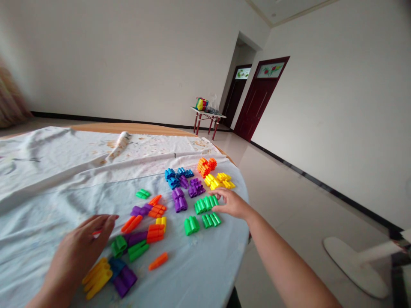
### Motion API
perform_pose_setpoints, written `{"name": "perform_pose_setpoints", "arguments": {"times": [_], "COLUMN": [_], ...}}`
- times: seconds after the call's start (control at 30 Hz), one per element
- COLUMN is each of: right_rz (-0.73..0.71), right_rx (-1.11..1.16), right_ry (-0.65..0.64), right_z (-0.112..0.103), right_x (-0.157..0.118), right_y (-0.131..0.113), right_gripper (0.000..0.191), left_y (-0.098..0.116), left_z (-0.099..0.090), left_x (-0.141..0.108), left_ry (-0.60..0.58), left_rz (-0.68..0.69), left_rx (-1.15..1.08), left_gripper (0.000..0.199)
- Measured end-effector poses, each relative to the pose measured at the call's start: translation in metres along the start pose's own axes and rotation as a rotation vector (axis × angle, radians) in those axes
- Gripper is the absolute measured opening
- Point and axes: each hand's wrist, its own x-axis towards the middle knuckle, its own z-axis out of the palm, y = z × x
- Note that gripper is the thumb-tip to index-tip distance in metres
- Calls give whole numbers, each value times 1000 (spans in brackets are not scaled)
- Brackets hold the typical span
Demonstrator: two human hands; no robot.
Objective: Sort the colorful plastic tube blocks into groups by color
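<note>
Left hand (78, 252) nearest, half-curled above tablecloth (208, 261), hold unclear; orange blocks (132, 223) just beside fingers. Right hand (233, 204) open, empty, fingers lightly touching green blocks (204, 204); purple blocks (180, 201), yellow blocks (218, 180) beyond, grouped by colour.

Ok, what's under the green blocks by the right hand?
The green plastic blocks by the right hand sit on a pale blue cloth. The cloth hides whatever is beneath it, apart from a strip of wood showing past its far edge, probably the tabletop.
</note>
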Motion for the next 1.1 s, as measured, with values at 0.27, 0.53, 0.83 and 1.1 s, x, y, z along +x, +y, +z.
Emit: {"name": "perform_pose_setpoints", "arguments": {"times": [0.27, 0.53, 0.83, 1.1], "right_rz": [-63, -15, 4, 231], "right_rx": [-85, -160, -139, -377], "right_ry": [-50, -28, 177, 58], "right_z": [22, 29, 10, 29], "right_x": [-36, -45, 16, 124], "right_y": [-4, -2, -10, -2], "right_gripper": [36, 36, 19, 27], "left_y": [2, 1, 2, 8], "left_z": [0, 0, -1, -9], "left_x": [0, -1, 0, -2], "left_ry": [-25, -12, 18, 53], "left_rz": [-12, -29, -35, -46], "left_rx": [-1, -29, -59, -56], "left_gripper": [45, 44, 45, 50]}}
